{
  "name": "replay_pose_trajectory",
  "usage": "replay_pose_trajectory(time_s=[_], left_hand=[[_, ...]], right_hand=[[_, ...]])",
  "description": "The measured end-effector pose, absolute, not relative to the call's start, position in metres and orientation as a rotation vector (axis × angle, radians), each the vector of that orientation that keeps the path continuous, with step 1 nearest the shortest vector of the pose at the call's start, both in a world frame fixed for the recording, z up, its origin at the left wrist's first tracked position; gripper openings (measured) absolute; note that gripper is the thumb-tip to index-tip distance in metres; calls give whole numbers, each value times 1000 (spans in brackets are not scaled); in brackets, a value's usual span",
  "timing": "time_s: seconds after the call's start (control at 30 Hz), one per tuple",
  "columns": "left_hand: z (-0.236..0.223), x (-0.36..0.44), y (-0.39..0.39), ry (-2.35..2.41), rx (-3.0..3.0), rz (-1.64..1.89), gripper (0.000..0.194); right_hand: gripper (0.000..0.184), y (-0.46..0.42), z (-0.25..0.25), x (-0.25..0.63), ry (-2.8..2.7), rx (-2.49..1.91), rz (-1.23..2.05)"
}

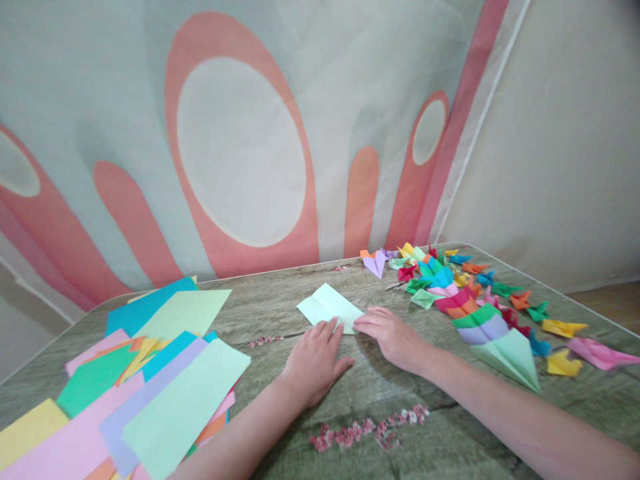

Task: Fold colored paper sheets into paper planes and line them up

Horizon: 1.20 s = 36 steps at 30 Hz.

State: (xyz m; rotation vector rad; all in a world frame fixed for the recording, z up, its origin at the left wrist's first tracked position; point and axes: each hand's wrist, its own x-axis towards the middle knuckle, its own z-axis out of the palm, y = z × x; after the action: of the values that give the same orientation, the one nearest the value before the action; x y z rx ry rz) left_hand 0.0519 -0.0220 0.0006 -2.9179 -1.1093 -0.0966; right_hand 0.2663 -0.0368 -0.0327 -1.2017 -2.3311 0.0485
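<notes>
A pale green sheet of paper (327,308) with a crease down its middle lies on the table in front of me. My left hand (317,360) rests palm down at its near edge, fingers stretched out over the paper and the thumb apart. At the right corner of the sheet, my right hand (393,337) has its fingers pressed together on the paper; its thumb is hidden. Part of the near edge disappears under the fingers.
Loose coloured paper sheets (185,407) overlap on the left side of the wood-patterned table (280,400). To the right, folded paper planes (505,353) stand nested in a row, with several small folded paper pieces (565,327) around them. A printed curtain (330,100) hangs behind.
</notes>
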Motion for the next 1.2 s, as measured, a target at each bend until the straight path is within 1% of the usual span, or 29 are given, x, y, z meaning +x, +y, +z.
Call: replay_pose_trajectory(time_s=[0.3,0.47,0.57,0.73,1.0,1.1,1.2], left_hand=[[-3,45,-10,-1091,-2902,-119,52],[-1,43,-4,-1050,-2919,-198,43],[-1,41,1,-1050,-2945,-283,36],[-8,39,11,-1086,-2993,-482,32],[-16,41,22,-1324,-3119,-943,21],[-17,42,25,-1458,-3099,-992,16],[-18,44,27,-1535,-3073,-964,20]], right_hand=[[28,-43,-28,262,-2382,-1200,-34],[32,-45,-27,259,-2403,-1175,-74],[34,-47,-25,257,-2466,-1160,-89],[32,-51,-19,254,-2534,-1215,-86],[32,-50,-16,252,-2571,-1238,-77],[32,-51,-16,252,-2572,-1231,-85],[33,-51,-16,252,-2569,-1225,-84]])
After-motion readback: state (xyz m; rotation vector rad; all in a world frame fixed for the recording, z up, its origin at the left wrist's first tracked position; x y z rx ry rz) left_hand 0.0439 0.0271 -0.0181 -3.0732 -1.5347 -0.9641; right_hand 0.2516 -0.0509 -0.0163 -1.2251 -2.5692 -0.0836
